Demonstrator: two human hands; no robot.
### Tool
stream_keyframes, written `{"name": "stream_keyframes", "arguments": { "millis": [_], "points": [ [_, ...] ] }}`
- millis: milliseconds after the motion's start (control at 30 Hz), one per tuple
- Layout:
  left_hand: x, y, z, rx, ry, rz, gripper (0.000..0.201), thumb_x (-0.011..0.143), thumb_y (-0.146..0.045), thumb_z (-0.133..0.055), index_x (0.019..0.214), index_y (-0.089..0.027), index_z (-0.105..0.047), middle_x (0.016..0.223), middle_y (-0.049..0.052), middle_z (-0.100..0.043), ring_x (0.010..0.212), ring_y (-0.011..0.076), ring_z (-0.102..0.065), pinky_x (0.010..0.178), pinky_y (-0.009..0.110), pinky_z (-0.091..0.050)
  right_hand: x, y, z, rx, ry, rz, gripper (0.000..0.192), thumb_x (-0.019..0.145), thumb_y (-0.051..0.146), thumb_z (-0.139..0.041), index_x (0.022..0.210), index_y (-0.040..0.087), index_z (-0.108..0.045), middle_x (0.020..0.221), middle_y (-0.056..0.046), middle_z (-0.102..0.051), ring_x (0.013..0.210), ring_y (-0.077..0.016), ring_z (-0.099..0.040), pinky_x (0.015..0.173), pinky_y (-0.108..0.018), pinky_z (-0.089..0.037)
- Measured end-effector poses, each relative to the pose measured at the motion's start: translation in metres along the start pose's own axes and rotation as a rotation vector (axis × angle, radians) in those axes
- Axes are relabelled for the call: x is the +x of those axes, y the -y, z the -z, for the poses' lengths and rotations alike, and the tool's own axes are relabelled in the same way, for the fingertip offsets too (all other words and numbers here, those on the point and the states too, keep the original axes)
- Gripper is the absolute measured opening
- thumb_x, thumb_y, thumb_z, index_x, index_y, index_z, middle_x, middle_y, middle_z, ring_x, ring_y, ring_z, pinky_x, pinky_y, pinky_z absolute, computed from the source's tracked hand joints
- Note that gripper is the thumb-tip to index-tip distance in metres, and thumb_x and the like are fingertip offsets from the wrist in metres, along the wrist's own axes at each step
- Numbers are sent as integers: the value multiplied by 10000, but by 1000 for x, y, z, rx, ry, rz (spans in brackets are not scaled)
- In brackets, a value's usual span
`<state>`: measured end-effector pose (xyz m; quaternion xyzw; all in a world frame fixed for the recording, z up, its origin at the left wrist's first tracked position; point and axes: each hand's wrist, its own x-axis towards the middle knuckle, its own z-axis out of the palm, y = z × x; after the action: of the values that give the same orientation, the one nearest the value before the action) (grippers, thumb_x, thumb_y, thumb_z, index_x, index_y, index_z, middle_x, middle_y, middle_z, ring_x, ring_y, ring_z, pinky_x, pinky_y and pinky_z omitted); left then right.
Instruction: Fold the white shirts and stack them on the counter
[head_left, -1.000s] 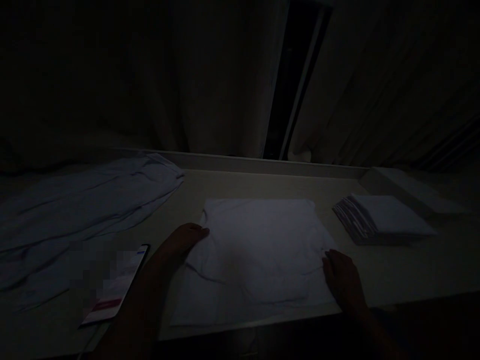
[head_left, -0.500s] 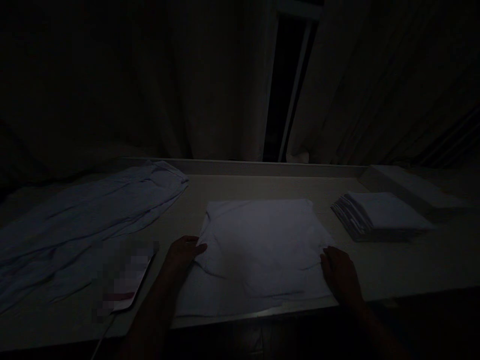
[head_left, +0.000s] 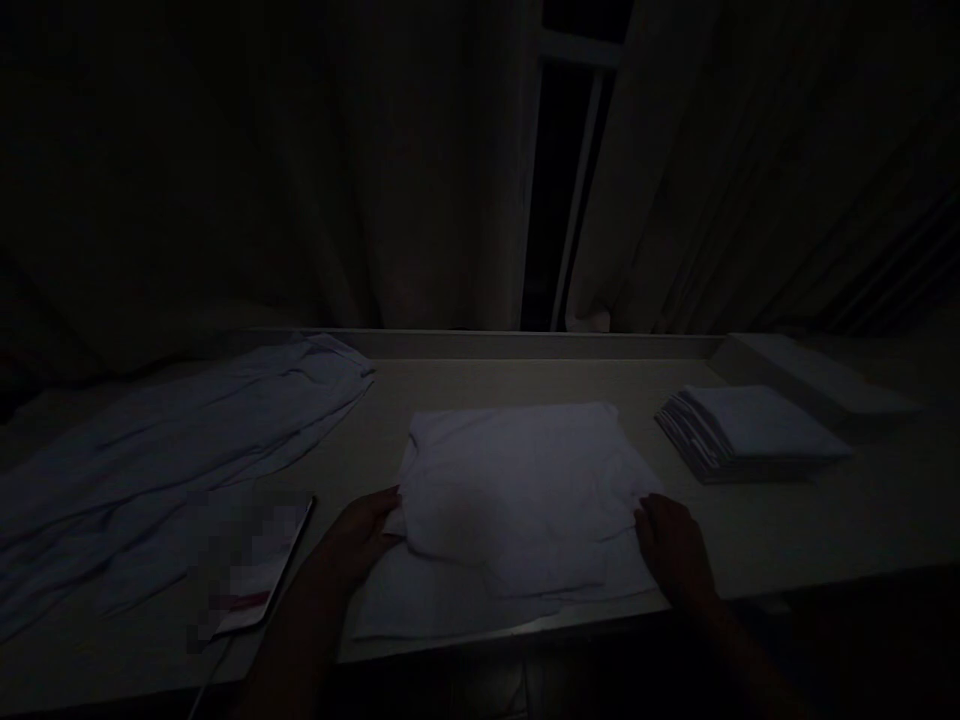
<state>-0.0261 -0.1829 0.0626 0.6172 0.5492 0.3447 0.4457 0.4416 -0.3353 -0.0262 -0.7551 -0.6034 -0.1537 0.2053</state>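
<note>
A pale, partly folded garment (head_left: 517, 490) lies flat on the table in front of me, its lower layer reaching the table's front edge. At its left side, my left hand (head_left: 367, 525) is closed on the edge of the cloth, some fingers hidden under it. My right hand (head_left: 671, 535) pinches the garment's right edge between thumb and fingers. Dim light hides the finer details of the cloth.
A neat stack of folded cloths (head_left: 750, 430) stands at the right. Long, loose garments (head_left: 187, 430) spread over the left side. A tablet-like device (head_left: 262, 580) with a cable lies near my left forearm. Behind the table (head_left: 480, 378) hang dark curtains (head_left: 420, 180).
The garment's upper layer has shifted slightly at the left, where my left hand has moved a little outward and down. My right hand stays at the right edge. The view has tilted slightly.
</note>
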Motion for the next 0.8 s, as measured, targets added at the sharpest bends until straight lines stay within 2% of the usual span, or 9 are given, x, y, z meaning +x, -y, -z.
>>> {"name": "stream_keyframes", "arguments": {
  "millis": [100,167,233,333,567,667,800],
  "points": [
    [3,8,-4,-86,89,63,536,556,-391,-791,1053,-232,-665,1271,100,-615,1172,323,-564,868,403,-543,1,0,1,8,4,4,273,936,330,-453,1096,162,-597,1112,-122,-628,1048,-259,-535,925,-411,-409],
    [5,13,-11,-137,92,165,519,633,-414,-751,1090,-199,-629,1235,136,-628,1036,290,-644,755,377,-574,2,0,1,10,4,2,270,935,326,-451,1094,167,-600,1107,-121,-632,1041,-261,-542,921,-416,-412],
    [7,16,-17,-174,56,251,508,639,-385,-759,1074,-169,-610,1194,155,-645,940,256,-678,704,337,-579,2,0,2,9,5,0,273,936,328,-445,1094,169,-601,1110,-125,-630,1047,-266,-542,920,-423,-412],
    [7,18,-21,-228,-15,315,492,639,-338,-778,1054,-143,-601,1151,164,-664,898,238,-691,680,299,-581,1,1,3,9,18,-5,285,941,334,-438,1112,168,-594,1128,-129,-621,1069,-271,-534,919,-424,-413],
    [12,25,-25,-452,-44,394,332,729,-208,-715,1034,-147,-599,1110,145,-682,877,201,-699,733,285,-593,2,0,1,12,14,-4,276,941,331,-429,1095,177,-598,1110,-126,-630,1048,-273,-542,895,-432,-419],
    [11,22,-27,-408,-30,381,273,733,-238,-695,982,-153,-623,1053,133,-701,887,209,-696,755,305,-590,1,-1,0,17,-9,4,276,941,332,-428,1087,172,-600,1101,-128,-632,1042,-271,-541,901,-432,-414],
    [2,2,-25,-116,-24,289,277,639,-247,-725,902,-171,-680,933,103,-729,907,268,-687,722,339,-588,1,1,1,16,-1,-3,272,946,323,-422,1083,168,-598,1096,-121,-631,1040,-261,-537,911,-420,-406]
  ]
}}
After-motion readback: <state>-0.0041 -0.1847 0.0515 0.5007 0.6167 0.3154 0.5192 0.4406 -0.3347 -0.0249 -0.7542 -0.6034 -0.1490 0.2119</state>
